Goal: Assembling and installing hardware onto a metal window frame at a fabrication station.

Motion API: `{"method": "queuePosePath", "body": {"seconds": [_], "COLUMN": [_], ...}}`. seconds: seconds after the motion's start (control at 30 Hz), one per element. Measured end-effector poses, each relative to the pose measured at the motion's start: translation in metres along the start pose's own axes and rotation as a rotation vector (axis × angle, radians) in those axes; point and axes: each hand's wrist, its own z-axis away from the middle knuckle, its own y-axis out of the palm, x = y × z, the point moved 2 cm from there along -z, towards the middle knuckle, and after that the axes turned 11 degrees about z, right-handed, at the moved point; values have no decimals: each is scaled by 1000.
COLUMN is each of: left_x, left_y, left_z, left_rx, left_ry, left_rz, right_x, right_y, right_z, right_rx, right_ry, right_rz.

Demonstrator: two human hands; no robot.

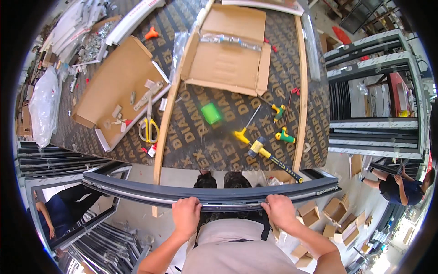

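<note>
We find the dark grey profile (228, 192) running left to right between bench (194, 141) and torso (246, 255), directly at the fingertips, left hand (185, 217) and right hand (280, 212) equally near, fingers of both curled closed over its near edge

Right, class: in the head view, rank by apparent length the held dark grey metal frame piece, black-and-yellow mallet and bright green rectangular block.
1. Dark grey metal frame piece
2. Black-and-yellow mallet
3. Bright green block
</note>
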Motion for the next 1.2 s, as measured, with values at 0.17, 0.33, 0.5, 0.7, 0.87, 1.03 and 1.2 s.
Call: {"method": "queuePosePath", "body": {"seconds": [0.17, 0.33, 0.5, 0.7, 0.87, 1.03, 1.2], "left_x": [-3, -4, 7, 15, 15, 22, 26], "left_y": [2, 8, 13, 19, 37, 36, 39], "left_z": [5, 9, 4, 5, -8, 9, 12], "left_rx": [-34, -91, -155, -216, -245, -300, -375], "left_ry": [99, 150, 113, -72, -16, -27, 70], "left_rz": [-141, -240, -152, 98, 154, 171, 176], "right_x": [-2, -19, -22, -24, -77, -61, -55], "right_y": [9, 27, 39, 38, 86, 69, 56], "right_z": [4, -1, -10, -15, -19, -32, -31], "right_rx": [-68, -52, -58, -56, -200, -124, -67], "right_ry": [35, 180, 246, 216, 121, 53, 109], "right_rz": [3, -307, -411, -480, -649, -452, -443]}}
